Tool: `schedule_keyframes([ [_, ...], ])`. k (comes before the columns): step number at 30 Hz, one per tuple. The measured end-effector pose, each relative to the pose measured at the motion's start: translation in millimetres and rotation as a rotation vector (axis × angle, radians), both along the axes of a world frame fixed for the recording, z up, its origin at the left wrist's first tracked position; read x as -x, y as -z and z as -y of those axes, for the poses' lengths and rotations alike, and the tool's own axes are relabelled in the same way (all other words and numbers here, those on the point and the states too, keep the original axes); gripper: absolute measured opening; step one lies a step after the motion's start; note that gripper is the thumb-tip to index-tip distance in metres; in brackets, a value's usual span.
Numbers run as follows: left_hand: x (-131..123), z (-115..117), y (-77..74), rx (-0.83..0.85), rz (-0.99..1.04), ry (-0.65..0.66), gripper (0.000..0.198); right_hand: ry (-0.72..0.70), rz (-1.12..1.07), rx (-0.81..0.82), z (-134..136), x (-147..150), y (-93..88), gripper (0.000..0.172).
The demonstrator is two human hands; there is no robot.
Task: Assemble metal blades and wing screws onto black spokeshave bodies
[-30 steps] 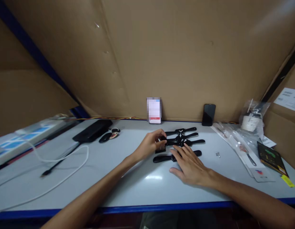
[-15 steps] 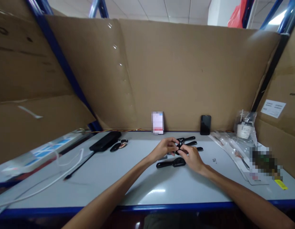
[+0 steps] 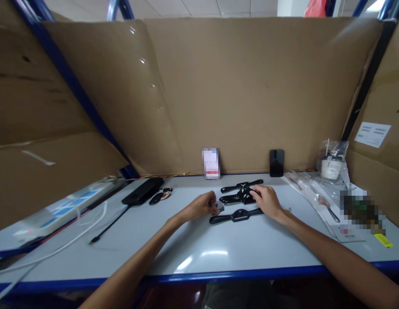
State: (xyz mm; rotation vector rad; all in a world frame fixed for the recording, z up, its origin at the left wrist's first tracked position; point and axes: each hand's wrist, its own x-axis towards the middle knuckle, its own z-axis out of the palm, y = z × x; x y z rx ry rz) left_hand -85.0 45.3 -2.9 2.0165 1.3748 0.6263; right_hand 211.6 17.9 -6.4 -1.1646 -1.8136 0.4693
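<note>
Several black spokeshaves lie crosswise on the grey table. One spokeshave (image 3: 229,189) is at the back, a front spokeshave (image 3: 240,215) lies closest to me, and a shiny spokeshave (image 3: 233,199) sits between them, perhaps overlapping another black part. My right hand (image 3: 267,201) has its fingers closed on the right side of the middle spokeshave; its handle there is hidden. To the left, my left hand (image 3: 201,205) pinches at a small grey metal plate (image 3: 220,207) low over the table. Its fingertips are partly out of sight.
Small metal screws (image 3: 289,210) show beside my right wrist. A phone (image 3: 277,163) and a lit screen (image 3: 211,164) lean on the cardboard back wall (image 3: 238,94). Plastic packaging (image 3: 310,197) and a bagged cup (image 3: 332,166) are at right; a black case (image 3: 143,192) and white cable (image 3: 67,246) at left.
My hands were together over the middle spokeshaves and have parted. The left moved left and down to the grey plate. The right stays at the spokeshave's right side, and the view has shifted slightly.
</note>
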Motion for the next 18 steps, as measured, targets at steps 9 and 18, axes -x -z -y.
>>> schedule_keyframes([
  [9, -25.4, 12.4, -29.9, 0.132, 0.320, 0.061, 0.035, -0.049, -0.270, 0.276, -11.2, -3.9, -0.4, 0.017],
  [18, -81.8, 10.1, -29.6, 0.241, 0.571, 0.094, 0.041, -0.085, -0.442, 0.542, -10.5, -4.3, -10.6, 0.012],
])
